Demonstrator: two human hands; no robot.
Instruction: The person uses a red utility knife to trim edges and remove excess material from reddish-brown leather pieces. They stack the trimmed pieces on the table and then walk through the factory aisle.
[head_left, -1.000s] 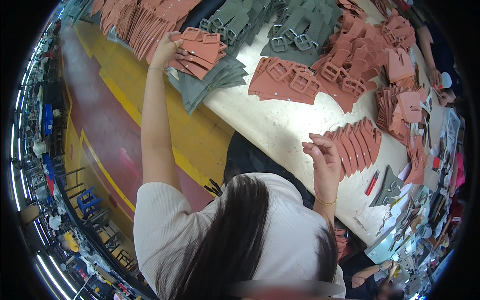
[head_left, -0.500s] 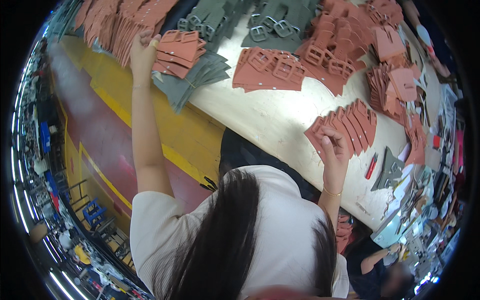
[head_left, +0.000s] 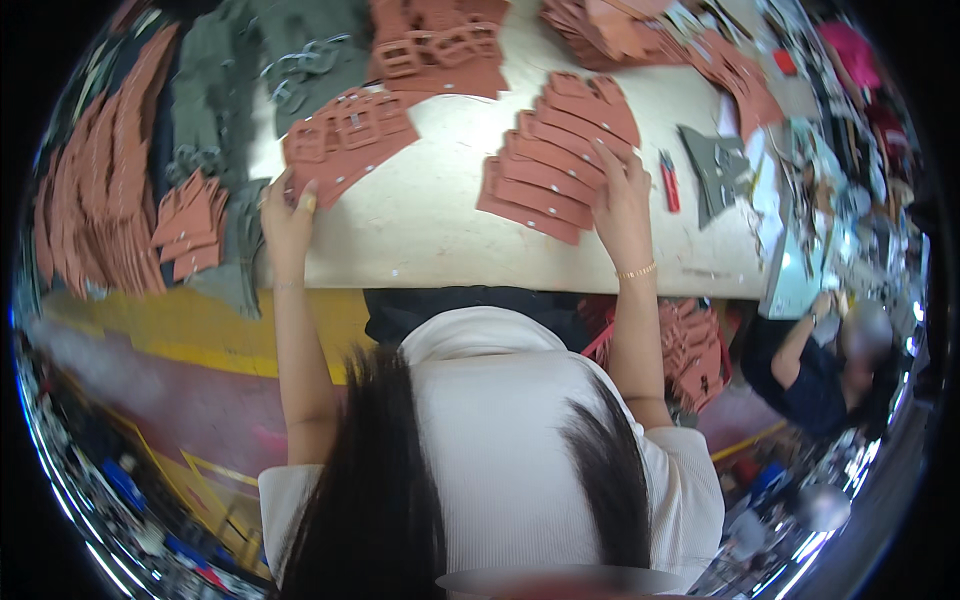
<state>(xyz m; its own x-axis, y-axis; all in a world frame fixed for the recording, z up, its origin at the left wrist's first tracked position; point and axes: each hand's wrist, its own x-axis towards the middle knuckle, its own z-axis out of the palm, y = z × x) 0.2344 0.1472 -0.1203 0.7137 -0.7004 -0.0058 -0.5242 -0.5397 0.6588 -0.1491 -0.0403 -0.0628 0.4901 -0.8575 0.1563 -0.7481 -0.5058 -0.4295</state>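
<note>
Left hand (head_left: 288, 222), half-curled, grip unclear, is sitting at fanned terracotta leather-like buckled panels (head_left: 343, 162); right hand (head_left: 621, 205), loosely spread, is touching overlapping terracotta leather-like panels (head_left: 552, 165).

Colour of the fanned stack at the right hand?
The fanned stack is terracotta orange with small pale spots; best seen in the head view.

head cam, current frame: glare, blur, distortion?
Head view: fisheye curvature toward the rim, black corners; head view: the tabletop is brightly lit with soft sheen; head view: green straps at upper left look smeared, while coral pieces by the right hand show distinct edges; head view: a reddish shape at bottom centre is badly out of focus.
</note>
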